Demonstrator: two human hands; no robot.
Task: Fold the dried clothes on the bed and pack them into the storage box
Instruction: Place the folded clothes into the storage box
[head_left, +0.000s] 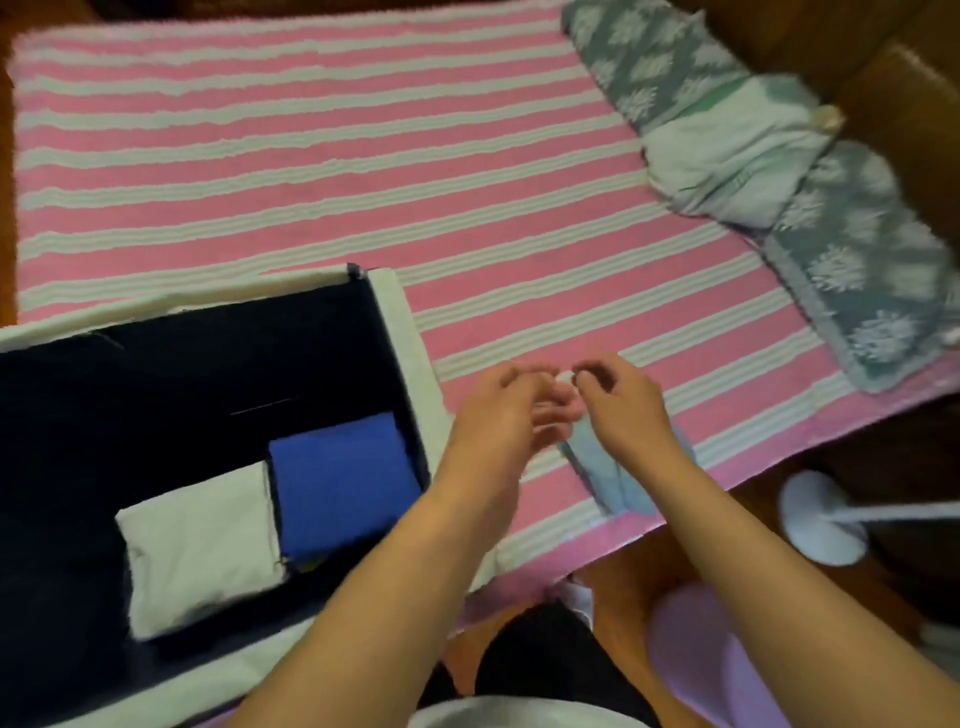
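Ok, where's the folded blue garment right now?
Head view, lower left: the blue garment lies inside the storage box, against its right wall, beside the folded white piece.

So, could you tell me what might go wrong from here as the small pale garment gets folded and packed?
1. The small pale garment lies at the bed's near edge; it could slip to the floor.
2. Left hand and right hand pinch only its top, so the fold may come out uneven.
3. In the storage box, the white piece and blue piece fill the near corner; squeezing in there could rumple them.
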